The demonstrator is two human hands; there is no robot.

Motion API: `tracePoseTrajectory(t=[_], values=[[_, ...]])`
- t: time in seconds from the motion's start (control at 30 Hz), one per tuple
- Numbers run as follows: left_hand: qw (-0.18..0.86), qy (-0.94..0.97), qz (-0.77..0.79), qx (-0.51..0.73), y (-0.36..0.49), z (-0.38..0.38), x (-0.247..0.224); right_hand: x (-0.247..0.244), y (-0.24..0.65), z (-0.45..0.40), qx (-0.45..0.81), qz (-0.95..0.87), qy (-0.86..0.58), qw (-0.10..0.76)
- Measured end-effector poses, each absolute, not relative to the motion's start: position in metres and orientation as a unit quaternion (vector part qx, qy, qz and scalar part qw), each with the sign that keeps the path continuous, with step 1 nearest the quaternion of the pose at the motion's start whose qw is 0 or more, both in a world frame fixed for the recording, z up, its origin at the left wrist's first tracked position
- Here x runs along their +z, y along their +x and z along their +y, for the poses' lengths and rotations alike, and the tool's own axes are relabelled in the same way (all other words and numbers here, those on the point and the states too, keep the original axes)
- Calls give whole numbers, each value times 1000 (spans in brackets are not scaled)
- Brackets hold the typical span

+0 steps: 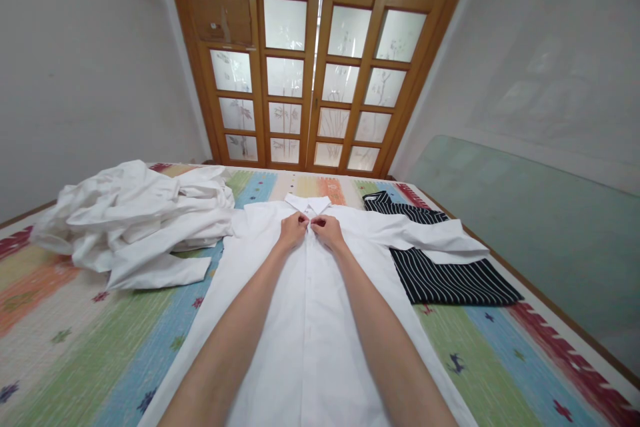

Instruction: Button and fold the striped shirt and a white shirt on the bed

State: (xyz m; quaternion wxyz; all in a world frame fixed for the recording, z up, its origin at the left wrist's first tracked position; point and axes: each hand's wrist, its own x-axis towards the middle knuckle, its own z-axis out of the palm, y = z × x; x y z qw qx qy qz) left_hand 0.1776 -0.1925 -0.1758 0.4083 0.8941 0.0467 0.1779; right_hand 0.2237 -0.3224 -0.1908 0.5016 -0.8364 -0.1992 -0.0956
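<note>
White and laid out flat, the shirt [327, 340] takes up the middle of the head view, its collar [295, 202] towards 12 o'clock and its body running down to 6 o'clock, past the lower edge of the picture. Both forearms reach in over it from below.

Just below the collar, the left hand [294, 229] and the right hand [327, 231] meet at the front opening, near each other on either side of it. Each has a narrow grip, thumb and fingertips pinched together on the shirt's front edge; the fine detail between the fingertips is too small to tell.

From the hands, one sleeve [445, 238] stretches out to 3 o'clock and lies across a black garment with white stripes [455, 282], which shows both above and below it. At 9 o'clock sits a loose, crumpled heap of white clothing [135, 213]; where the shirt's other sleeve ends beside it, I cannot tell.

Beneath everything spreads a patterned cover [145, 333] in bands of green, blue, orange, cream and red, with small figures. Wooden doors [311, 107] with frosted panes stand at 12 o'clock, a pale green panel [530, 220] runs along between 2 and 4 o'clock, and a grey-white wall [90, 67] rises at 10 o'clock.
</note>
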Motion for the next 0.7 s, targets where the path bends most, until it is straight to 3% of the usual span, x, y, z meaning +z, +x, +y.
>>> tracePoseTrajectory(t=[0.7], values=[[438,881,53,169,176,-192,-169,-191,221,-322,-109,-205,-822,521]])
